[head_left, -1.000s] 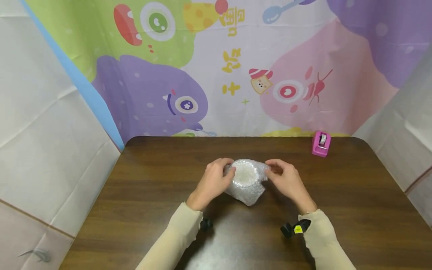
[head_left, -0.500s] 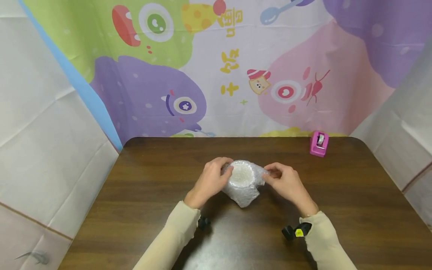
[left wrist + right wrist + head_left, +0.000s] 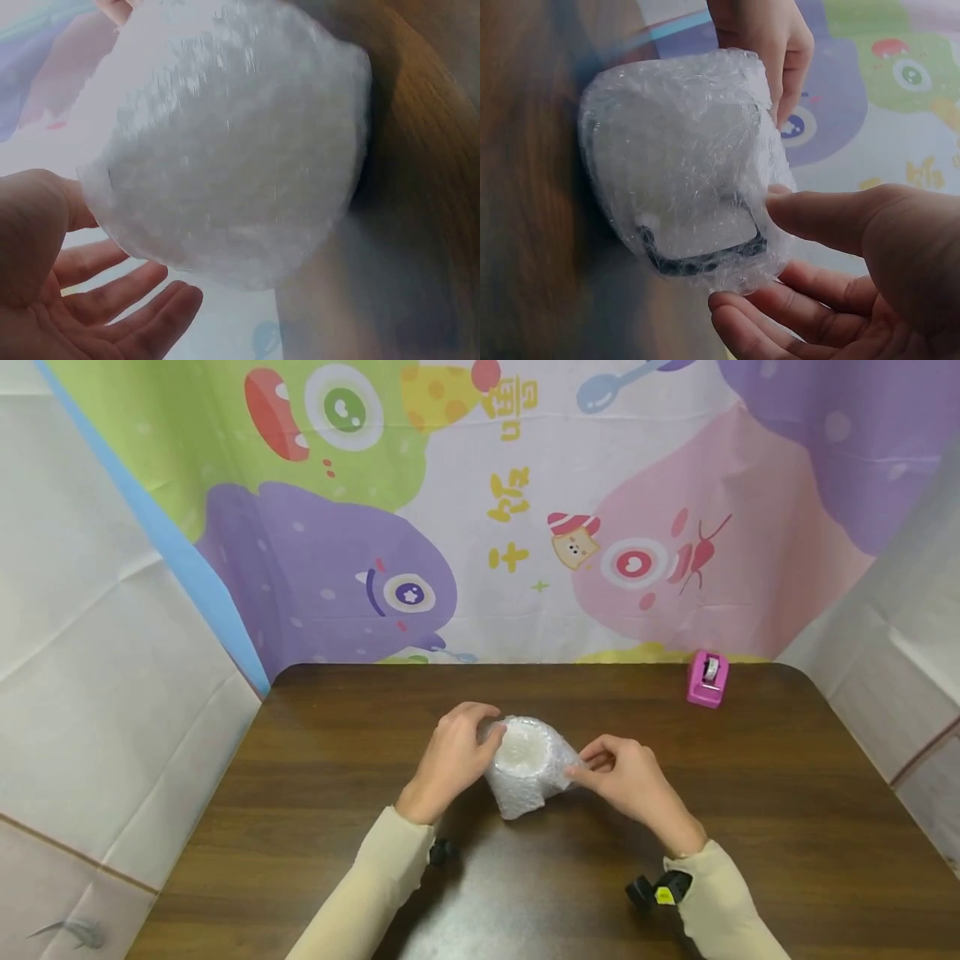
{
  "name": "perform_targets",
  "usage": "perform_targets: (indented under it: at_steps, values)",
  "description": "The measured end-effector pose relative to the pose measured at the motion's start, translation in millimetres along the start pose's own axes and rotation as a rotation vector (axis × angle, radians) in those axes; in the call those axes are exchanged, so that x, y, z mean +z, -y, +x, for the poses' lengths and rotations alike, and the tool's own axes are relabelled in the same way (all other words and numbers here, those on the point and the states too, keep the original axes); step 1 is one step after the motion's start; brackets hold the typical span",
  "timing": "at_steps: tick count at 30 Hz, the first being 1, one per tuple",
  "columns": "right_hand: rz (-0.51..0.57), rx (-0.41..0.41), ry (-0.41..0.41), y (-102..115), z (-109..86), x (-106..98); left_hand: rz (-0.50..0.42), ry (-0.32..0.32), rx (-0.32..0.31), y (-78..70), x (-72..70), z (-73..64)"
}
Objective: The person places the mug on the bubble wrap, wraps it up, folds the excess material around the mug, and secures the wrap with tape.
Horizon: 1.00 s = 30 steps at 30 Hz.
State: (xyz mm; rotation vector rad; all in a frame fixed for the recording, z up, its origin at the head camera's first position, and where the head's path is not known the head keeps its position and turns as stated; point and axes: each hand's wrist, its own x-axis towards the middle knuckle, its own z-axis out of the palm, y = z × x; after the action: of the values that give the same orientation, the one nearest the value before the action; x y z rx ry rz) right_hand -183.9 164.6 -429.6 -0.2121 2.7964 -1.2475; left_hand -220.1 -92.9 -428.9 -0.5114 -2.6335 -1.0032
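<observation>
A round, whitish cup-shaped item wrapped in bubble wrap (image 3: 522, 752) stands on the wooden table in the head view. In the right wrist view, a dark, loop-like outline, similar to a handle, shows through the bubble wrap (image 3: 682, 150). My left hand (image 3: 450, 756) holds its left side, thumb at the top rim and fingers curved behind. My right hand (image 3: 626, 777) pinches the loose wrap on the right side between thumb and fingers. From the left wrist, the wrap (image 3: 232, 142) covers most of the view, with the left hand's fingers (image 3: 120, 292) below it.
A pink tape dispenser (image 3: 707, 679) sits at the table's back right. Behind the brown table (image 3: 360, 727) hangs a cartoon-printed curtain (image 3: 517, 610). Pale cloth panels rise at both sides. A black wrist device (image 3: 660, 889) is strapped at the right sleeve.
The wrapped item has turned and shifted slightly left along with my left hand. My right hand has moved down and left, bringing the loose wrap in closer against the side.
</observation>
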Motion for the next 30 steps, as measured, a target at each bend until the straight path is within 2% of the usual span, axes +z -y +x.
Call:
perform_targets:
  at_steps: [5,9,16,22,26,30]
  values:
    - [0.017,-0.009,0.018,5,-1.7,9,0.013,-0.036,-0.070,-0.9,-5.1,-5.6]
    - [0.033,-0.013,0.021,9,-3.4,17,-0.029,-0.052,-0.106,0.5,-8.5,-8.5]
    - [0.065,-0.019,0.049,19,-8.9,32,-0.096,-0.048,-0.082,4.0,-13.4,-8.8]
    - [0.063,-0.085,0.071,26,-11.2,40,-0.153,-0.022,-0.071,6.7,-14.8,-10.6]
    - [0.018,-0.135,0.070,27,-3.0,27,-0.120,-0.051,-0.026,-2.5,-13.4,-16.0]
    - [-0.014,-0.176,0.047,28,10.7,9,-0.014,-0.083,0.029,-16.6,-10.9,-25.2]
